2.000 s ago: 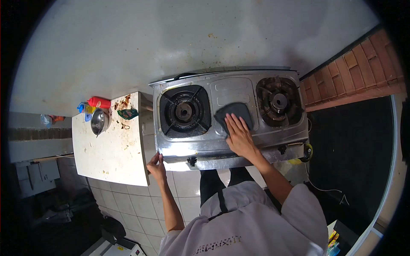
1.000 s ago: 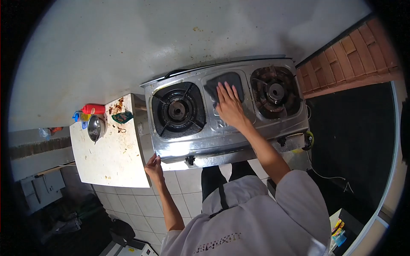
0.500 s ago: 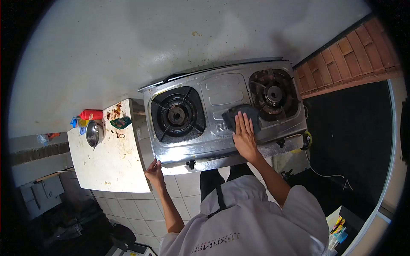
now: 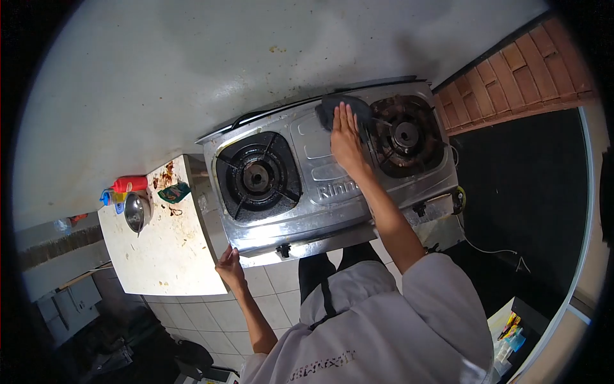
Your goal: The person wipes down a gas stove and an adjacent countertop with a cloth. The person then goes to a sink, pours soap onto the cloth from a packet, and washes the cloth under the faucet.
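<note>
A dark grey cloth lies at the back of the steel two-burner stove, between the burners. My right hand presses flat on it, fingers stretched forward. My left hand grips the stove's front left corner with its fingertips. The left burner has a black square drip tray and a pot support. The right burner looks brown and rusty, and the cloth's right edge reaches close to it. Raised lettering shows on the stove panel below my right forearm.
A stained white table stands left of the stove, bearing a metal bowl, a red bottle and a green packet. A spotted wall rises behind. Bricks are at the right.
My right hand and the cloth have moved from the front of the middle panel to its back edge. My left hand keeps to the front left corner. The view has shifted slightly.
</note>
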A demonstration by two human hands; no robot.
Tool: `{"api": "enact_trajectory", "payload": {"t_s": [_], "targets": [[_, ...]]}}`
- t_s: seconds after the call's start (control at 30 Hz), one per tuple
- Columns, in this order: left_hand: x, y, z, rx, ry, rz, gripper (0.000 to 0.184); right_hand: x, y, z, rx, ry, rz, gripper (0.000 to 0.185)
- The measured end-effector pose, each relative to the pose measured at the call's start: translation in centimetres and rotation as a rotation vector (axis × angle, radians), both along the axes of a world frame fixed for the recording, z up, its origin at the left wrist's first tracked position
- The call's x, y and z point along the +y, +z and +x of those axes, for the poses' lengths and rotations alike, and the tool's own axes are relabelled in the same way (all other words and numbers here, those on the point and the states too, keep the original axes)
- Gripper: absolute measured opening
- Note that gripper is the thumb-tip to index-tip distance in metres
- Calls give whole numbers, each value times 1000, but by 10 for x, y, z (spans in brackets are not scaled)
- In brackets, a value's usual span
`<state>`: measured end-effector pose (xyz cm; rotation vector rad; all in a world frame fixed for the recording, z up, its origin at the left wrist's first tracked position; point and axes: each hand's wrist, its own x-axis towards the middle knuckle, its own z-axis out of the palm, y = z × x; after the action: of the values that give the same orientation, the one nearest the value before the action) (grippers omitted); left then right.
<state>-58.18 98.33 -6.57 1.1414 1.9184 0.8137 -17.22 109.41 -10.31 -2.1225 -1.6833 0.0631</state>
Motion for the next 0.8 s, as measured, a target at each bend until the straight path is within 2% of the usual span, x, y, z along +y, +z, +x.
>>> {"api": "enact_trajectory", "payload": {"t_s": [0.2, 0.27, 0.4, 0.5, 0.6, 0.67, 0.8], "targets": [[-1, -1, -1, -12, -7, 10, 29, 57, -3, 23, -13, -45, 5, 49], [-3, 0, -4, -31, -22, 38, 29, 61, 6, 24, -64, -8, -129, 48], [-4, 5, 2, 23, -44, 102, 29, 23, 2, 10, -70, 80, 83, 46], [-4, 5, 4, 57, -49, 116, 30, -11, 18, -5, -100, 186, 59, 46], [-4, 2, 2, 81, -31, 90, 29, -35, 43, -13, -64, 333, -72, 45], [-2, 7, 5, 73, -30, 93, 29, -50, 59, -20, -170, 399, -251, 45], [-2, 1, 3, 31, 34, 103, 28, -104, 57, -45, -128, 304, -250, 46]]}}
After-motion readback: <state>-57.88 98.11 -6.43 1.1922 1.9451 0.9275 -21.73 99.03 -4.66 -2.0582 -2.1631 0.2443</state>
